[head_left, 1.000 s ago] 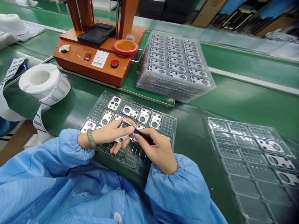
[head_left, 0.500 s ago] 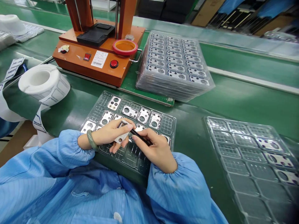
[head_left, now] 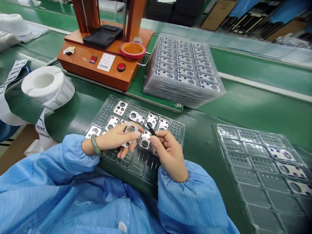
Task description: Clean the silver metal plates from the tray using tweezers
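Observation:
My left hand [head_left: 118,136], with a green bangle at the wrist, holds a silver metal plate [head_left: 127,143] with a large round hole between thumb and fingers. In my right hand [head_left: 169,151] is a thin black tool [head_left: 151,130], its dark tip pointing up and left, apart from the plate. Both hands are above a clear plastic tray [head_left: 139,162] whose compartments hold several similar silver plates [head_left: 136,117]. Some compartments, mostly in the near rows, hold no plate.
An orange press machine [head_left: 97,70] stands at the back left, with a red tape ring [head_left: 133,50] on it. Behind the tray sits a stack of filled trays [head_left: 182,87]. A label roll [head_left: 46,86] lies left, another tray [head_left: 255,191] right.
My right hand has drawn the black tool off the plate, slightly to the right, and its tip now points upward. The plate in my left hand has turned, showing its large hole.

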Demonstrator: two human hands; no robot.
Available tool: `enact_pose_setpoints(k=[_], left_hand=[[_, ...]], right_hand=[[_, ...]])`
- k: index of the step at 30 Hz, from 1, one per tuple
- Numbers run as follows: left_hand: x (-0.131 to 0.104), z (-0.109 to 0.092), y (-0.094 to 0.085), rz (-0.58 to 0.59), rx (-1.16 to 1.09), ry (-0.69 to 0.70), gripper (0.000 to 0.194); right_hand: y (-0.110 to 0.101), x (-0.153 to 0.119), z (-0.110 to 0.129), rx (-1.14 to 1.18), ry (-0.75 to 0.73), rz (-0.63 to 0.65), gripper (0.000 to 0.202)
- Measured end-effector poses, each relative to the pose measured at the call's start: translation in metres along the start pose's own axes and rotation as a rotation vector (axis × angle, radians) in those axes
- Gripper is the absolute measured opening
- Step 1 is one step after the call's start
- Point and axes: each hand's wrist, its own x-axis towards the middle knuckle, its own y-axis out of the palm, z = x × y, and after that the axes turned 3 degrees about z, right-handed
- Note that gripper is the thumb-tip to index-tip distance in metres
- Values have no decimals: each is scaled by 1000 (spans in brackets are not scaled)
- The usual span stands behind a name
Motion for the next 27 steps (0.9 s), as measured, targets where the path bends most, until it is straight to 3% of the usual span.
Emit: enact_pose_setpoints(k=[4, 8, 10, 16, 24, 27], left_hand=[[-1, 0, 3, 145, -1, -109, 24], [2, 3, 4, 250, 80, -182, 19], [3, 5, 4, 190, 132, -159, 16], [6, 2, 0, -100, 171, 26, 20], [7, 4, -3, -304, 190, 123, 19], [9, 8, -5, -365, 115, 198, 13]], right_hand=[[2, 1, -2, 4, -39, -71, 21], [9, 2, 3, -26, -19, 93, 22], [10, 2, 4, -25, 9, 124, 19], [7, 4, 2, -27, 81, -11, 21], [11, 2, 0, 86, 48, 147, 24], [8, 1, -3, 137, -13, 73, 27]])
